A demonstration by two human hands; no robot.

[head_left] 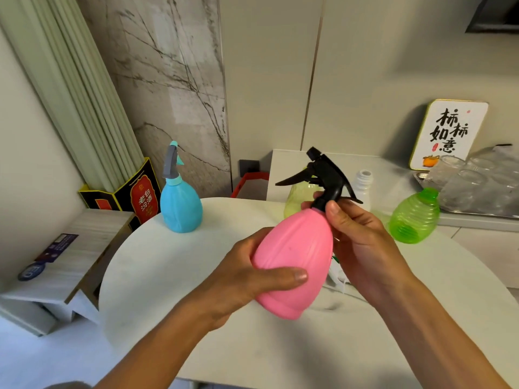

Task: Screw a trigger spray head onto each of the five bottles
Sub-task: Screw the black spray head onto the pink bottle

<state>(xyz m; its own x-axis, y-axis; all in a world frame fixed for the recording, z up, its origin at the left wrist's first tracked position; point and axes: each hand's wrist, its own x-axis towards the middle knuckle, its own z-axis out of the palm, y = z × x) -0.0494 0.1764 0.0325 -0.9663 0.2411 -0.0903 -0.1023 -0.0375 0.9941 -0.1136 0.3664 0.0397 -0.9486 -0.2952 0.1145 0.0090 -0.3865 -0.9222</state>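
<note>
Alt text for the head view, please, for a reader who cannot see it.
Left hand grips a tilted pink bottle above a round white table while the right hand pinches the collar of its black trigger head. A blue bottle with a head stands behind.

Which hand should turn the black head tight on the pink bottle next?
Right. The right hand already pinches the collar of the black spray head, where the turning happens. The left hand wraps the pink bottle body, held tilted above the table, so it likely serves best as the steadying grip.
</note>
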